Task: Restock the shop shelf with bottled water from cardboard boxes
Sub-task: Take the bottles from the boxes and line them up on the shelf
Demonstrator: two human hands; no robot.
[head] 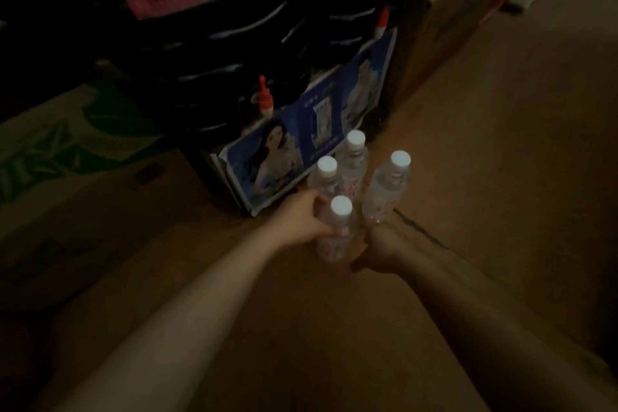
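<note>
The left hand (302, 219) has its fingers and thumb curled round the upper body of a clear plastic water bottle with a white screw cap (336, 231), holding it upright just below the neck. The right hand (379, 246) is beside it, its fingers curled at the base of a second clear white-capped bottle (384, 189); the dim light hides whether the fingers truly wrap that bottle's foot or only touch it, so the grip cannot be told for certain. The two hands are very close, almost touching.

Both bottles are transparent and ribbed, and they carry small reddish marks on their bodies that are too blurred to read. Just beyond the left hand stand two more bottles of the same kind, a nearer one (326, 177) and a farther one (352, 159), side by side and touching. The four form a tight cluster on the brown floor (501, 160), ahead of the hands.

Right behind the cluster, a blue printed poster showing a person and a bottle (301, 140) is fixed to the front of a dark stand; its writing cannot be read. Above it are stacked dark round containers (234, 53) with red-and-white taps (264, 99). A brown cardboard box with green printing (67, 157) lies to the left, its lettering not legible.
</note>
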